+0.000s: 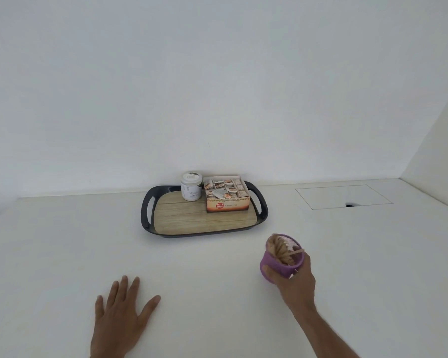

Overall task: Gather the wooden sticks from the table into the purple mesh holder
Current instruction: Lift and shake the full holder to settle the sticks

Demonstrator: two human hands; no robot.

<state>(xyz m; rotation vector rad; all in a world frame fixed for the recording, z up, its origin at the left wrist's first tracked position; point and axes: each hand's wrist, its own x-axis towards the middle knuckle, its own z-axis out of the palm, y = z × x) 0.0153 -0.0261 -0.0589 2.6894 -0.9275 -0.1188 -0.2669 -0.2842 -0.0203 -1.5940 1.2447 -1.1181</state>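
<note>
At the near right of the white table (pixel 62 254), we see the right hand (pixel 296 282) with fingers and thumb curled round the purple mesh holder (pixel 274 264), which is tilted toward the camera and filled with wooden sticks (pixel 279 248), one lying across its rim; the left hand (pixel 122 313) rests flat on the table, fingers straight and spread, holding nothing. Farther back, we note a dark tray (pixel 146 215) with a wood-grain base carrying a white jar (pixel 191 186), its label only partly legible ("Masala", "Extra…"), just beside an open box (pixel 226 196) of sachets marked "Ginger Tea" with a red "Fresh & Honest" roundel
</note>
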